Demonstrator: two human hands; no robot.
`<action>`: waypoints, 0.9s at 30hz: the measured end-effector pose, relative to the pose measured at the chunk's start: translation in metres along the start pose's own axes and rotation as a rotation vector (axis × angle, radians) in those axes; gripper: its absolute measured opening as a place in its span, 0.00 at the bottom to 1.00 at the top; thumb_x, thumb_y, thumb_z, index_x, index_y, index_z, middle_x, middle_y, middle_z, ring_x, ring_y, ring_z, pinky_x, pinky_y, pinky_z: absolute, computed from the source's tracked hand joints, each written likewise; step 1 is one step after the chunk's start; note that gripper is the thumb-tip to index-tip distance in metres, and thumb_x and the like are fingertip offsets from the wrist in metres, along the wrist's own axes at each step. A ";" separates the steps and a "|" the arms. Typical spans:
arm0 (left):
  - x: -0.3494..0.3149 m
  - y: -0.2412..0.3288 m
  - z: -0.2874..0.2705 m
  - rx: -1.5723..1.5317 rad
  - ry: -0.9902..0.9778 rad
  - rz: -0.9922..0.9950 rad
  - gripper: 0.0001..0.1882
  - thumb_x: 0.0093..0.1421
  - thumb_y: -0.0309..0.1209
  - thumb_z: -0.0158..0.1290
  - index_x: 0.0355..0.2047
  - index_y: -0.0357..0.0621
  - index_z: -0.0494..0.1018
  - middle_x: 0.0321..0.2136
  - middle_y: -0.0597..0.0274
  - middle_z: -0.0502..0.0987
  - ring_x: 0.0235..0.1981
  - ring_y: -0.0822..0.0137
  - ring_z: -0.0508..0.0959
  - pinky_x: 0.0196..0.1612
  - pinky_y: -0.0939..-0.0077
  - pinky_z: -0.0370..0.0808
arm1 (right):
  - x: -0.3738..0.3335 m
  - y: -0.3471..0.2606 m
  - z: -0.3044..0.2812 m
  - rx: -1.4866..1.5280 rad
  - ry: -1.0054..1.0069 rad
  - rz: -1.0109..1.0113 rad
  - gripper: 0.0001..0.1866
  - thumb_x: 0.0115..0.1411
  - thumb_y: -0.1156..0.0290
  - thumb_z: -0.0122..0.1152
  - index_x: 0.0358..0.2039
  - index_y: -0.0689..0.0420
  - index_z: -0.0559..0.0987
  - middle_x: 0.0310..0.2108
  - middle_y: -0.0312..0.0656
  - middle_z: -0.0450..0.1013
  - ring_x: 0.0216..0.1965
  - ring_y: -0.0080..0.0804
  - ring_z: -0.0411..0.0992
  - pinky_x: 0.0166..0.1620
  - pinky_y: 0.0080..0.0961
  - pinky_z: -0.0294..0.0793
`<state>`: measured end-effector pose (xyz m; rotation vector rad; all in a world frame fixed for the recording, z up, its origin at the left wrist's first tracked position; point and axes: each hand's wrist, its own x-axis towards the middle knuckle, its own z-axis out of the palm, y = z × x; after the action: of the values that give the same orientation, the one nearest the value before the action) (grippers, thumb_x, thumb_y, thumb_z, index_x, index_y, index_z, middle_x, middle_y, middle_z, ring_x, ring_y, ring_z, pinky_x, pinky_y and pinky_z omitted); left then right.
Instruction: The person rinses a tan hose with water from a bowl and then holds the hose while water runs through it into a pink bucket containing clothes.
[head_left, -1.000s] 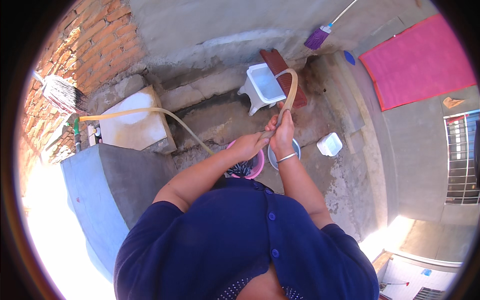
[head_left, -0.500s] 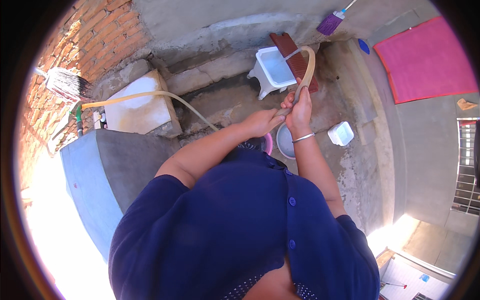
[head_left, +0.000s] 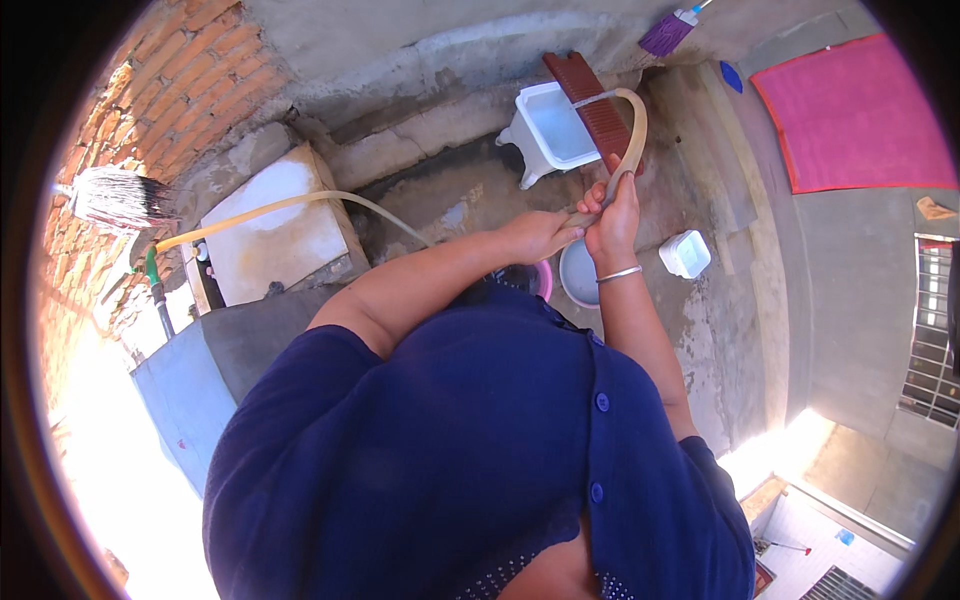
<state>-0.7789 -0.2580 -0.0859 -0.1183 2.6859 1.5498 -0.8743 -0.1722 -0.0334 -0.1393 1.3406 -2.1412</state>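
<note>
Both of my hands grip a beige flexible hose. My right hand, with a silvery bangle at its wrist, is wrapped round the hose nearer its outlet. Just to the left, my left hand closes on a section further back. Beyond my hands the hose arches up and bends over to the left, and a stream of water leaves its end. The water heads over a reddish-brown ridged washboard toward a white tub on short legs. Pale bluish water shows inside the tub.
A round pale basin, a pink basin and a white square container stand on the wet concrete floor. At left are a white-topped block, a mop and a green tap fitting. A purple mop leans at the back.
The view has shifted slightly, so the surroundings sit a little differently. Both hands keep their hold on the hose, and water still runs from its end.
</note>
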 end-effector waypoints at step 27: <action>0.007 -0.008 0.007 0.001 -0.030 -0.026 0.22 0.60 0.46 0.39 0.39 0.37 0.67 0.33 0.41 0.73 0.36 0.43 0.72 0.39 0.55 0.67 | 0.004 0.002 -0.001 -0.010 0.093 0.049 0.20 0.65 0.58 0.30 0.51 0.54 0.64 0.17 0.33 0.55 0.16 0.20 0.52 0.22 0.20 0.57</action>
<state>-0.7856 -0.2565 -0.0972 -0.1284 2.6510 1.5311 -0.8767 -0.1742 -0.0361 -0.0110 1.3930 -2.1226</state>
